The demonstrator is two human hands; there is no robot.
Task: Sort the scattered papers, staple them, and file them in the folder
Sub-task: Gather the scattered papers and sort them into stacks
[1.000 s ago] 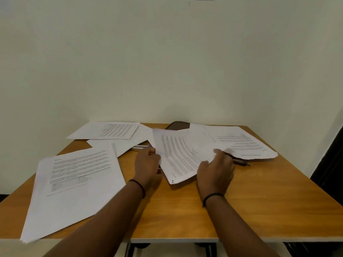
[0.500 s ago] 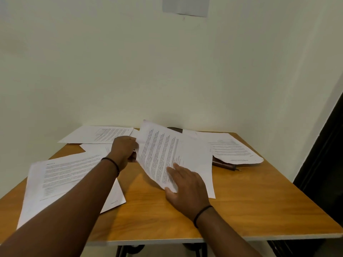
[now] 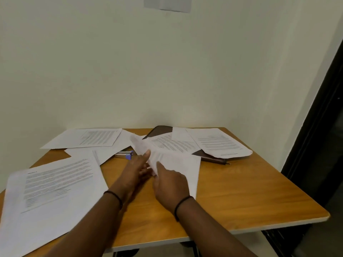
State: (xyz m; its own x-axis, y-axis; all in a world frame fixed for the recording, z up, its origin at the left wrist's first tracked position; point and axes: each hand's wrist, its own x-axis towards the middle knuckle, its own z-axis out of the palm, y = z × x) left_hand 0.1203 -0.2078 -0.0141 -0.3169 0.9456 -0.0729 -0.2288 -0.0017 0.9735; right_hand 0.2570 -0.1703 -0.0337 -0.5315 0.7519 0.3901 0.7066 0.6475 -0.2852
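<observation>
White sheet (image 3: 172, 162) mid-table, blurred, held between both my hands. My left hand (image 3: 136, 168) has its thumb up on the sheet's left edge with fingers underneath, pinching it; my right hand (image 3: 169, 184) is on the sheet's near part, forefinger stretched onto the paper, other fingers curled, whether they grip it I cannot tell. Left of my left hand lies a big printed page (image 3: 50, 190); beyond it two more pages (image 3: 87, 138). Just past my left thumb sits a stapler (image 3: 126, 154) with blue end, partly under paper. Beyond my right hand a dark folder (image 3: 161, 130) lies under more printed pages (image 3: 219, 143), a pen (image 3: 217, 160) at their near edge. All on a wooden table (image 3: 241, 197).
</observation>
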